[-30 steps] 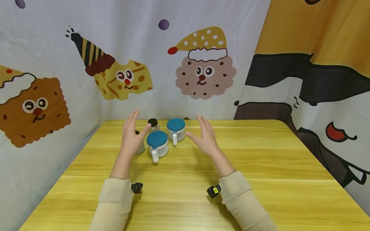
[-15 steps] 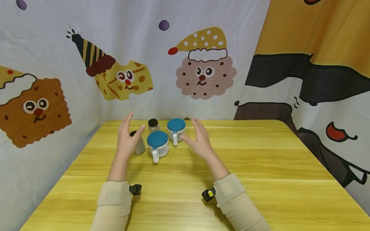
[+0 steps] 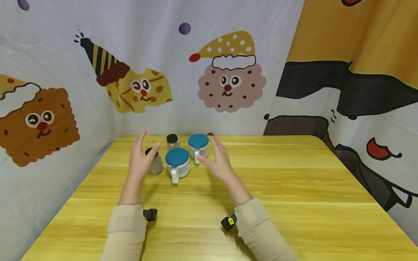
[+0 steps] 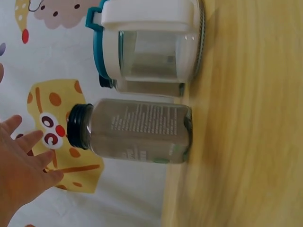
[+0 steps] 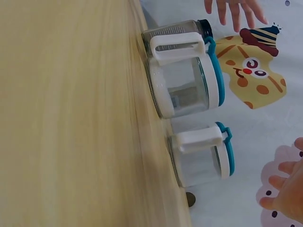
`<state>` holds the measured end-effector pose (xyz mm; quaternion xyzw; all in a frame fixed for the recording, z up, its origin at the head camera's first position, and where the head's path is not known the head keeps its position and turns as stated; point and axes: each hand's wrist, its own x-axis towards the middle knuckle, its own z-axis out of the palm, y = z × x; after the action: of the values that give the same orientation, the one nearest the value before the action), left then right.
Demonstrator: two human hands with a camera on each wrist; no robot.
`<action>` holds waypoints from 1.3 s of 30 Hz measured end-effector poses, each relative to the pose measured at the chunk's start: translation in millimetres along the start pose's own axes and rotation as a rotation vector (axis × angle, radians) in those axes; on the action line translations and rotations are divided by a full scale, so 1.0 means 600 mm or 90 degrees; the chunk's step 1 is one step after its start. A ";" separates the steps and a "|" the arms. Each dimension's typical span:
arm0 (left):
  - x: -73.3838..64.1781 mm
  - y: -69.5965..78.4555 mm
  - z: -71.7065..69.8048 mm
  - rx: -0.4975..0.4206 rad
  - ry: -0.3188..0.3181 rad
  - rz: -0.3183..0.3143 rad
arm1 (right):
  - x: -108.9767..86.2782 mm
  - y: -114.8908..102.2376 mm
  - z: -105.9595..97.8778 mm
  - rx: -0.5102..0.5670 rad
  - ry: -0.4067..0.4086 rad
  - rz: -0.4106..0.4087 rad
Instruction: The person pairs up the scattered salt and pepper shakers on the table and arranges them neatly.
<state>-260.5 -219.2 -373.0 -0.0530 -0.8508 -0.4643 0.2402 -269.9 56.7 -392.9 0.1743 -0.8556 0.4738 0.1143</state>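
Observation:
My left hand (image 3: pixel 139 157) hovers beside the front black-capped bottle (image 3: pixel 157 165), thumb and fingers spread, holding nothing. In the left wrist view that bottle (image 4: pixel 139 130) stands upright, greyish, with white print, its cap level with the fingertips. My right hand (image 3: pixel 219 162) is spread just right of the rear clear jar with a blue lid and white handle (image 3: pixel 198 141), overlapping its edge in the head view; nothing is in it. The right wrist view has the hand (image 5: pixel 286 194) apart from this jar (image 5: pixel 199 156). The front blue-lidded jar (image 3: pixel 177 158) sits between the two hands.
A second black-capped bottle (image 3: pixel 172 139) stands behind the front jar. All the containers are grouped on the left half of the wooden table (image 3: pixel 294 181), close to its back edge. A curtain (image 3: pixel 183 72) printed with cartoon biscuits and cheese hangs behind.
Both hands have drifted left and slightly lower, the right one coming up to the rear jar. More of the front bottle now shows beside the left hand. The containers have stayed put.

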 end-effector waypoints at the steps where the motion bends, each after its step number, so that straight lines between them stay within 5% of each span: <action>1: 0.000 -0.003 -0.001 -0.002 0.000 -0.003 | 0.000 0.000 0.002 0.000 0.000 -0.002; 10: -0.004 -0.021 -0.007 -0.020 -0.014 -0.050 | 0.000 -0.010 0.017 0.010 -0.014 0.008; 39: -0.005 -0.067 -0.009 -0.116 -0.053 -0.111 | -0.009 -0.019 0.081 0.086 -0.059 0.030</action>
<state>-268.5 -245.9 -402.5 -0.0197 -0.8159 -0.5560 0.1575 -261.9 10.5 -411.5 0.1835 -0.8300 0.5242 0.0514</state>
